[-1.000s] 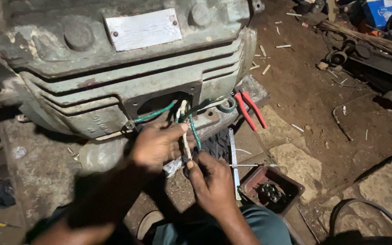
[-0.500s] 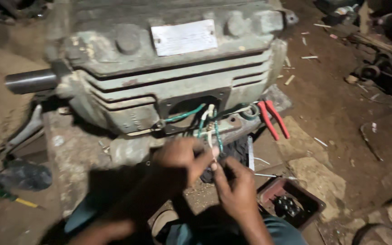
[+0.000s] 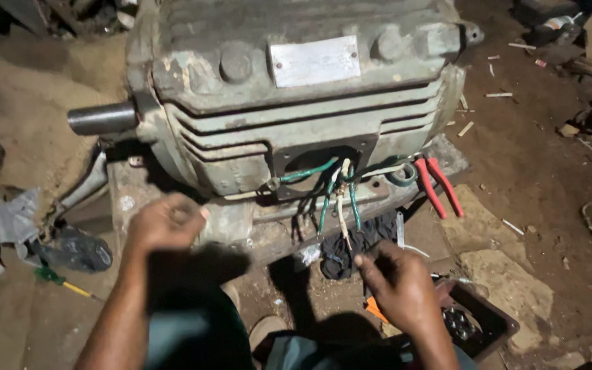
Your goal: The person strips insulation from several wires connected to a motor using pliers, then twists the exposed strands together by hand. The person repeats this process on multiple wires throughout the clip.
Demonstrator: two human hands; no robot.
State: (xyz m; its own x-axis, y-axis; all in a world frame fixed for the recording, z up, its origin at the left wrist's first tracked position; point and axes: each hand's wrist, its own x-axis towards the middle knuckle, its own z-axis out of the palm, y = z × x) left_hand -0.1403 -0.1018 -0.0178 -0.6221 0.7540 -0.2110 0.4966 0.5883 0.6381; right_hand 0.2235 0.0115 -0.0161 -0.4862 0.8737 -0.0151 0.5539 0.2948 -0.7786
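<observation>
A large grey-green electric motor point(image 3: 296, 123) lies in front of me, its shaft point(image 3: 101, 118) pointing left. Green wires point(image 3: 325, 199) and one pale wire point(image 3: 341, 205) hang out of its dark terminal opening point(image 3: 310, 159). My right hand point(image 3: 399, 284) is just below the wire ends with curled fingers, its index tip close to the pale wire's end. Whether it grips the wire is unclear. My left hand point(image 3: 166, 223) is off to the left by the motor's base, fingers curled in, with nothing visible in it.
Red-handled pliers point(image 3: 440, 185) and a roll of tape point(image 3: 402, 175) lie on the motor's foot at right. A black cloth point(image 3: 351, 247) sits under the wires. A dark tray point(image 3: 495, 329) of small parts is at lower right, and a green-handled screwdriver point(image 3: 56, 277) at lower left.
Both hands were together on the wire ends. My left hand has since pulled away to the left and my right hand has dropped lower. The view has shifted left.
</observation>
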